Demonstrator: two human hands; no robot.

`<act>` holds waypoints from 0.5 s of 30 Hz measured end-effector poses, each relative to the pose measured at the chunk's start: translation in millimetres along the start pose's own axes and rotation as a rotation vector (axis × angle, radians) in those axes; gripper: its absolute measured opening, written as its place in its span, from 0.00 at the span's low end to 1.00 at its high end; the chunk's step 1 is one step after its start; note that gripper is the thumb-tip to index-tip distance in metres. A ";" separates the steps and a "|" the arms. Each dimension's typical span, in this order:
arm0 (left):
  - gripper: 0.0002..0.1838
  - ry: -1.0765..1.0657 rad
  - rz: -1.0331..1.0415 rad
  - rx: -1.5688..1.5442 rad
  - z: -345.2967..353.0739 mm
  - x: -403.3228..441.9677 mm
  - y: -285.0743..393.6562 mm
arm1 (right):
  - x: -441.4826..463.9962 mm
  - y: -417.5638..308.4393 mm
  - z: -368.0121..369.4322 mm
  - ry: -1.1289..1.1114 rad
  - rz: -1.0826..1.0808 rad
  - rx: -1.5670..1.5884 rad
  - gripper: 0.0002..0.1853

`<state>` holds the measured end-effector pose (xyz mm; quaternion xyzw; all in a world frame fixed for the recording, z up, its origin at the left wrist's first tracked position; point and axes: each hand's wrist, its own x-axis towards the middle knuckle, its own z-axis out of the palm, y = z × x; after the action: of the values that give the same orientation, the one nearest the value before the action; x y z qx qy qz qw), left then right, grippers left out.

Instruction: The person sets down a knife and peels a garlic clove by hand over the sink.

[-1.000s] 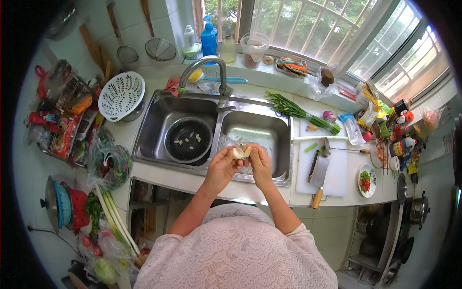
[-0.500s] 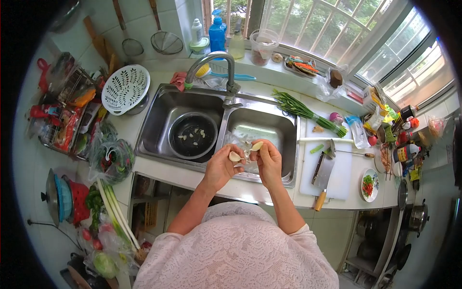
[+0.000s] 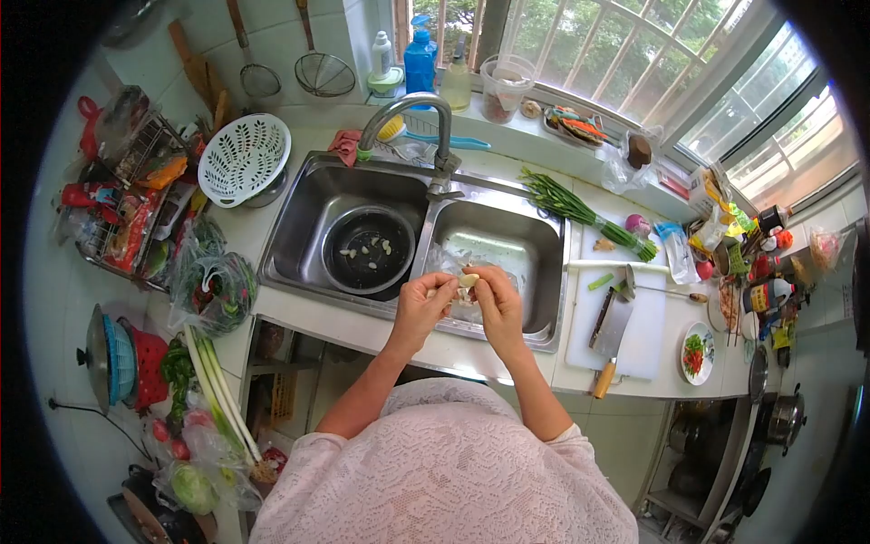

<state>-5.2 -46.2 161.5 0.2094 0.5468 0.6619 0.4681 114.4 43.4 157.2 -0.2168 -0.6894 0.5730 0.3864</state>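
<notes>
Over the near edge of the right sink basin [image 3: 536, 238], both hands meet around a garlic clove [image 3: 468, 281]. My right hand [image 3: 502, 306] pinches the clove between thumb and fingertips. The fingers of my left hand [image 3: 423, 310] are closed on garlic too, with their tips against the clove; most of that piece is hidden. Bits of pale skin lie in the right basin under the hands. In the left basin a round metal bowl [image 3: 337, 270] holds several peeled garlic cloves [image 3: 370, 252].
A cleaver [image 3: 614, 326] lies on the white cutting board [image 3: 645, 349] at right. Green chives [image 3: 580, 210] and a plate of chopped peppers [image 3: 696, 354] are nearby. The faucet [image 3: 444, 136] arches behind the sink. A white colander [image 3: 245, 163] and bagged vegetables [image 3: 222, 295] stand at left.
My hands have come together; they were slightly apart, each with garlic in it. The clove in my right hand has moved left and down to my left fingertips. The view has shifted slightly.
</notes>
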 end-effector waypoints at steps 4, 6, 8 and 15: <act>0.06 0.046 0.136 0.291 -0.7 -1.2 -4.3 | -0.4 -17.3 -4.4 -0.038 -0.154 -0.195 0.09; 0.06 0.068 0.215 0.361 3.8 -4.8 -2.5 | -1.9 -25.7 -6.2 -0.082 -0.167 -0.316 0.09; 0.06 0.079 0.342 0.446 7.3 -4.5 -2.8 | -3.3 -23.5 -10.0 -0.081 -0.151 -0.320 0.09; 0.05 0.102 0.373 0.427 11.1 -5.5 -9.3 | -10.1 4.8 -11.9 -0.053 0.223 0.195 0.09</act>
<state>9.8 -45.3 157.8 0.3667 0.6488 0.6159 0.2555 129.1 44.6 150.3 -0.2383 -0.6122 0.6822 0.3211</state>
